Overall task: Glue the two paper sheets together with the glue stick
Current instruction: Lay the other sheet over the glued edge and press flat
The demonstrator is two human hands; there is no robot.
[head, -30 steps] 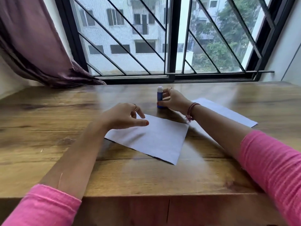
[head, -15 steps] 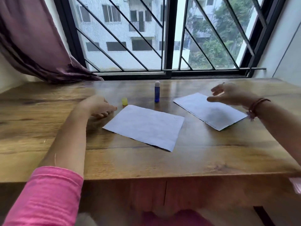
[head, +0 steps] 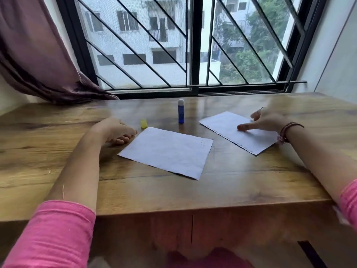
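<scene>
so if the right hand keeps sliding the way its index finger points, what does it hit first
Probably the near sheet. The right hand rests on the far sheet, index finger pointing left; past that sheet's edge lies bare table, then that near sheet. Depth is uncertain.

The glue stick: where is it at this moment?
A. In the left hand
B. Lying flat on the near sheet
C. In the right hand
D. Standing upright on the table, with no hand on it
D. The glue stick stands upright on the table behind the two sheets; the right hand rests on the far sheet and the left hand lies on the wood beside the near sheet.
</scene>
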